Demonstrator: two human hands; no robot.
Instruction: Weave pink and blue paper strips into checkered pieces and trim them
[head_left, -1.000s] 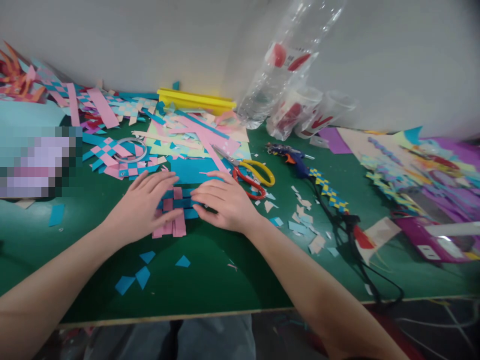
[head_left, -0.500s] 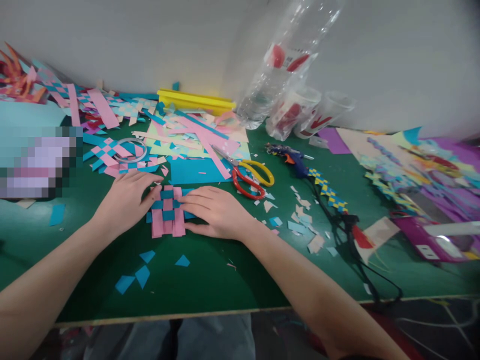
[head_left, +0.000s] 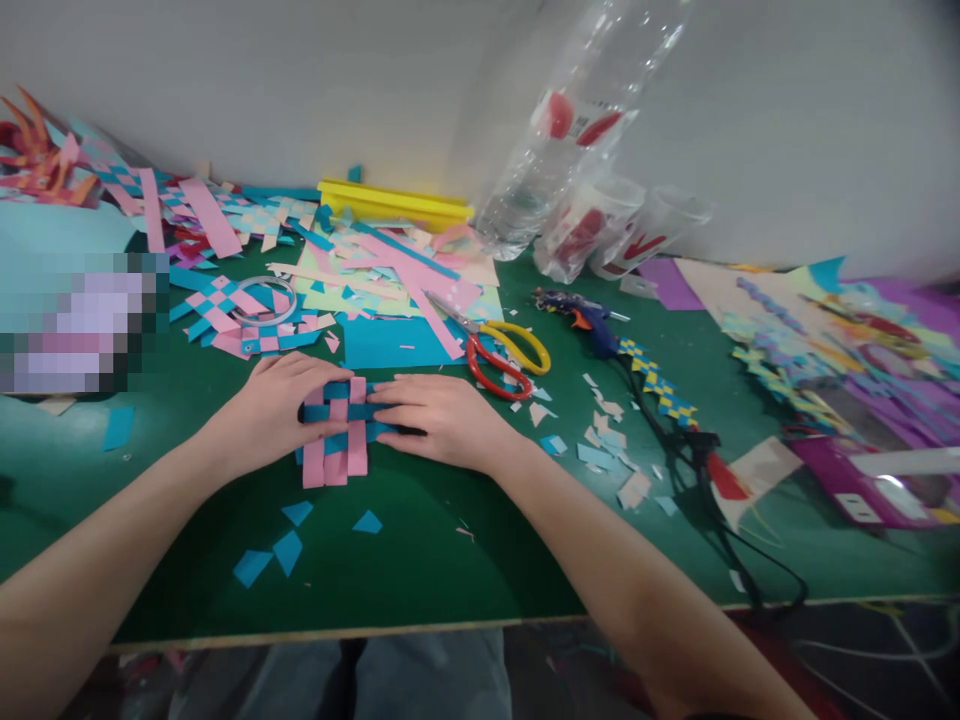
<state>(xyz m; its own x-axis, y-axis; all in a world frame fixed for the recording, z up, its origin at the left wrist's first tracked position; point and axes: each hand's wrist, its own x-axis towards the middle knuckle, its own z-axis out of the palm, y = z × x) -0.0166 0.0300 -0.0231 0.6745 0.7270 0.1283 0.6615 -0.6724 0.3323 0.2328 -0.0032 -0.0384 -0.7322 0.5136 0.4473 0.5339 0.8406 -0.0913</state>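
Observation:
A small weave of pink and blue paper strips lies on the green table in front of me, its pink ends pointing toward me. My left hand grips its left side, with the index finger along the top and the thumb across the lower blue strip. On the other side, my right hand holds the right ends of the blue strips between fingers and thumb. Those ends are partly hidden under the fingers. Several blue paper scraps lie nearer the table edge.
Scissors with red and yellow handles lie beyond my right hand. A glue gun with a black cord rests further right. A roll of tape sits among paper pieces. A clear bottle and plastic cups stand at the wall.
My left thumb has come down over the lower part of the weave, and the left fingers have reached along its top. My right fingers have shifted slightly on the blue strips.

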